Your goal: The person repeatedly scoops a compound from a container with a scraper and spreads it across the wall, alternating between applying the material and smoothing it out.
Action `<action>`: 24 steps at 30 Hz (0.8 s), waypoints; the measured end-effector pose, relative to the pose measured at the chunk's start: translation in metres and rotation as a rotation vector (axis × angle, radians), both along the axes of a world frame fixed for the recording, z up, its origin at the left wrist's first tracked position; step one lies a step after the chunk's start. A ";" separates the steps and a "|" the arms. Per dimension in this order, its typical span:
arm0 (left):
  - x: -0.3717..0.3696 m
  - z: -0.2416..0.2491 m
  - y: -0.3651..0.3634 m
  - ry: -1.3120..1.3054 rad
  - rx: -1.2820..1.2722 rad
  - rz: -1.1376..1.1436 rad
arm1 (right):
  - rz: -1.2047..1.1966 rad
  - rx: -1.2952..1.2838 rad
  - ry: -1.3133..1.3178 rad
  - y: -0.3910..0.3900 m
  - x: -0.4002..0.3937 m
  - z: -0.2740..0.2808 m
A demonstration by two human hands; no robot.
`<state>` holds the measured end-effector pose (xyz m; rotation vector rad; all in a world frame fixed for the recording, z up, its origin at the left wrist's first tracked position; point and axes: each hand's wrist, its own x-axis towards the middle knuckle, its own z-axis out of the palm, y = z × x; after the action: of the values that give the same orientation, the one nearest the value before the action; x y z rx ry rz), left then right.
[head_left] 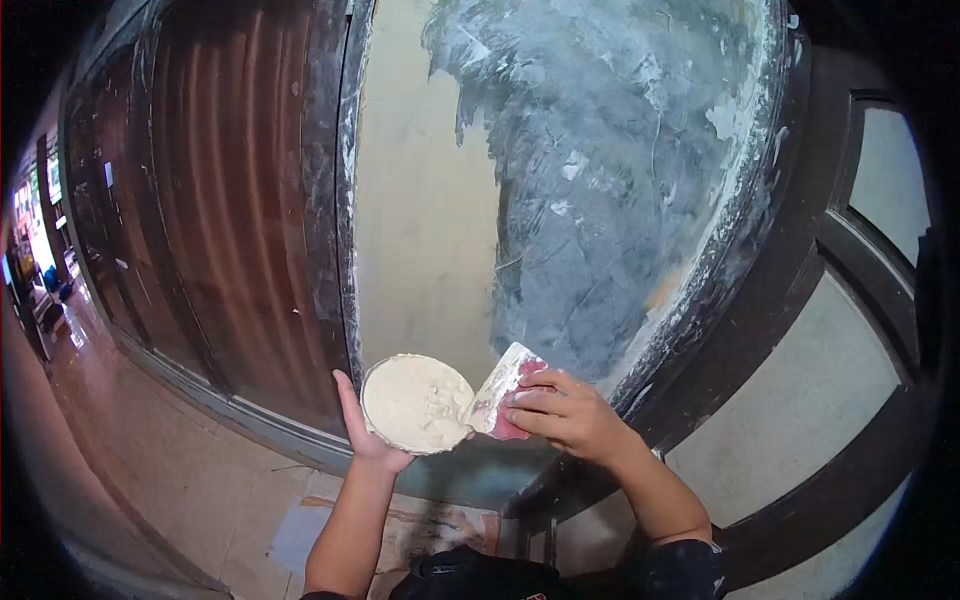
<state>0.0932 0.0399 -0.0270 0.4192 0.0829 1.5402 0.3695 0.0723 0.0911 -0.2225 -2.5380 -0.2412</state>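
A round container of cream-coloured paste (415,403) rests in my left hand (372,432), whose thumb stands up along its left rim while the other fingers are hidden beneath. My right hand (567,412) grips a flat scraper (508,385) with a reddish handle part and a paste-smeared blade. The blade's lower left corner meets the paste at the container's right edge. Behind both hands rises a panel (600,190), bluish grey with white smears on the right and coated smooth cream down its left side.
Dark framed doors with reddish-brown panels (220,200) stand to the left. At the right is a dark frame with pale panels (800,400). Stained paper or board (400,525) lies on the tiled floor (190,470) below. A bright opening shows far left.
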 end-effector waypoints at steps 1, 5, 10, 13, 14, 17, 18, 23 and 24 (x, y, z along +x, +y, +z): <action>0.000 0.000 0.000 0.002 0.000 0.000 | 0.007 0.004 -0.007 0.000 0.000 0.000; 0.004 0.003 -0.001 0.005 -0.008 0.012 | 0.021 0.008 -0.016 -0.002 -0.004 0.000; 0.004 -0.002 0.001 0.005 0.003 -0.012 | 0.032 -0.011 -0.003 -0.004 -0.006 -0.003; 0.006 -0.001 0.001 0.047 -0.028 0.011 | 0.044 -0.032 0.013 -0.001 -0.004 -0.009; 0.007 -0.001 0.000 0.033 -0.028 0.010 | 0.057 -0.055 0.031 0.000 -0.004 -0.010; 0.008 -0.003 0.001 0.038 -0.045 0.007 | 0.065 -0.087 0.042 0.000 -0.002 -0.015; 0.009 -0.006 0.003 0.047 -0.046 0.008 | 0.070 -0.106 0.059 0.001 -0.002 -0.018; 0.010 -0.016 0.000 0.047 -0.027 -0.024 | -0.032 -0.032 0.267 0.004 -0.011 -0.037; 0.010 -0.018 -0.002 0.039 0.006 -0.041 | -0.032 -0.035 0.267 0.007 -0.012 -0.040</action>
<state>0.1036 0.0375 -0.0446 0.4527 0.0992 1.4921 0.3579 0.0788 0.0508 -0.2895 -2.2761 -0.1677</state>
